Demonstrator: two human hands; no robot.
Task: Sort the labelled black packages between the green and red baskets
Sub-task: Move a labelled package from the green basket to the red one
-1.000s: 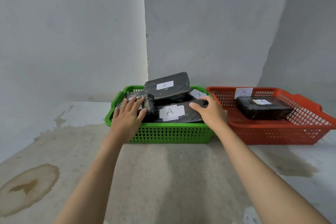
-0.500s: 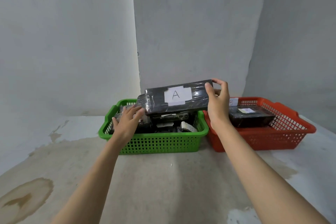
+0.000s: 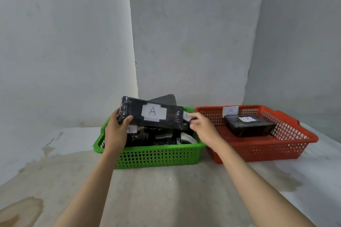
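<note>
1. We now hold the A package (image 3: 151,114) with our left hand (image 3: 116,131) alone, fingers wrapped round its left end, above the green basket (image 3: 156,155).
2. Our right hand (image 3: 202,128) has let go; whether its blurred fingers are curled, we cannot tell.
3. The red basket (image 3: 258,149) holds one B package (image 3: 249,125).

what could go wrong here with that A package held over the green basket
The left hand grips the A package by one end only, so its far end may sag or slip into the pile in the green basket. The right hand is blurred beside that far end and may knock it. Lower labels are partly hidden, so a B package could be missed.
</note>
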